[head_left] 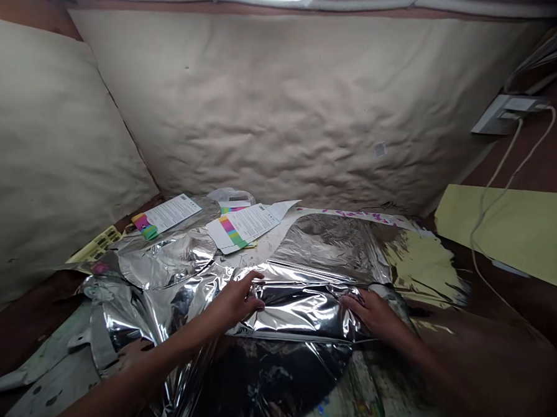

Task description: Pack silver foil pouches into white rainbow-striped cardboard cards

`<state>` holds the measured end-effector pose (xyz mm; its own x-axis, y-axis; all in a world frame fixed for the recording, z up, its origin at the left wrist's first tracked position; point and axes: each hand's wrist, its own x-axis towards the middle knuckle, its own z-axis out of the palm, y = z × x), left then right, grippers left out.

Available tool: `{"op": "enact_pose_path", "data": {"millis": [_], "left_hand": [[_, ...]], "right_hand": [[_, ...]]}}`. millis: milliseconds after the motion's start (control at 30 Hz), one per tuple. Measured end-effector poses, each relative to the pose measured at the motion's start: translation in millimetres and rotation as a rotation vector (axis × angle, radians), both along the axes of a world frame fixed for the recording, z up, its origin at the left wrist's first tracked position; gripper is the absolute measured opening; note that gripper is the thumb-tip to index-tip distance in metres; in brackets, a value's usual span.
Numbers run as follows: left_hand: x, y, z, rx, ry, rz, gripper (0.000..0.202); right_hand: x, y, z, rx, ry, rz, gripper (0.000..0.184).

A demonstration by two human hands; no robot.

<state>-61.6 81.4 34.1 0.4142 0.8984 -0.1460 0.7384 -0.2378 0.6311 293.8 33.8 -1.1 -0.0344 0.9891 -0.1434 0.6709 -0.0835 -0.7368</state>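
A flat, shiny silver foil piece [293, 313], like an uninflated foil balloon, lies across the work surface in front of me, creased and partly folded over. My left hand [239, 302] rests at the left end of the fold, its thumb and fingers apart against the foil. At the fold's right end, my right hand [370, 309] pinches the foil between thumb and fingers. Nearest me, the foil has a rounded edge and looks dark with reflections. More silver foil with rounded outlines [166, 258] lies beyond and to the left.
Printed cards with coloured stripes, one left [173, 215] and one central [249, 227], lie behind the foil. Yellow sheets [513, 233] are at the right. A white cable [481, 204] hangs from a wall socket [507, 112]. Wrinkled paper [292, 108] covers the back wall.
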Motion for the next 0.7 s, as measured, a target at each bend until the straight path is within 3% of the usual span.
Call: {"op": "enact_pose_path", "data": {"millis": [100, 167, 267, 367, 433, 467, 567, 700], "left_hand": [[12.9, -15.3, -0.5, 0.408, 0.286, -0.015, 0.051], [24.9, -25.6, -3.4, 0.571, 0.324, -0.118, 0.052], [39.5, -36.6, -14.8, 0.521, 0.328, -0.27, 0.061], [44.2, -40.4, -28.3, 0.405, 0.361, -0.254, 0.071], [43.1, -40.3, -33.7, 0.386, 0.364, -0.249, 0.071], [42.1, -40.0, -35.3, 0.392, 0.361, -0.247, 0.071], [39.6, -38.4, -38.3, 0.437, 0.347, -0.249, 0.07], [39.2, -36.9, -41.6, 0.477, 0.328, -0.255, 0.07]], "right_hand": [[-0.1, 2.7, 0.3, 0.001, -0.038, -0.026, 0.041], [-0.2, 3.1, 1.1, 0.003, -0.054, -0.005, 0.04], [-5.1, -6.5, 6.8, 0.104, -0.158, -0.042, 0.036], [-23.8, -26.7, 16.3, 0.543, -0.332, -0.148, 0.035], [-44.1, -37.5, 21.4, 0.793, -0.413, -0.021, 0.039], [-55.1, -39.8, 22.8, 0.821, -0.451, 0.101, 0.042], [-80.0, -33.2, 21.5, 0.611, -0.563, 0.394, 0.056], [-73.4, -16.7, 12.1, 0.345, -0.593, 0.458, 0.066]]}}
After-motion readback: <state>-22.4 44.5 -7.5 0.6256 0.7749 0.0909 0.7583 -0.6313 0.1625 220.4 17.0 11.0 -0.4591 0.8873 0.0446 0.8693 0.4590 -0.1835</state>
